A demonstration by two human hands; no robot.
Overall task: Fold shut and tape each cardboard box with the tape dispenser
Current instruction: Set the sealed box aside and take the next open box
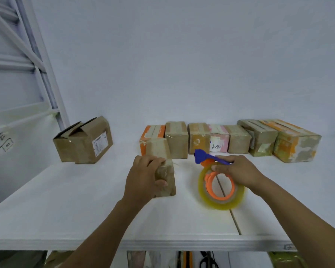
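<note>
A small brown cardboard box (163, 157), closed and glossy with tape, stands on the white table (75, 206) in front of me. My left hand (143, 178) grips its near end, fingers over the top and thumb on the front face. My right hand (238, 171) holds the tape dispenser (217, 182) by its blue handle; its orange hub carries a yellowish clear tape roll, tilted just above the table to the right of the box.
A row of several taped boxes (230, 140) lines the back wall from centre to right. A larger brown box (83, 142) with raised flaps sits at the back left. A white metal frame (37, 64) rises at left. Scissors (207, 260) lie below the table edge.
</note>
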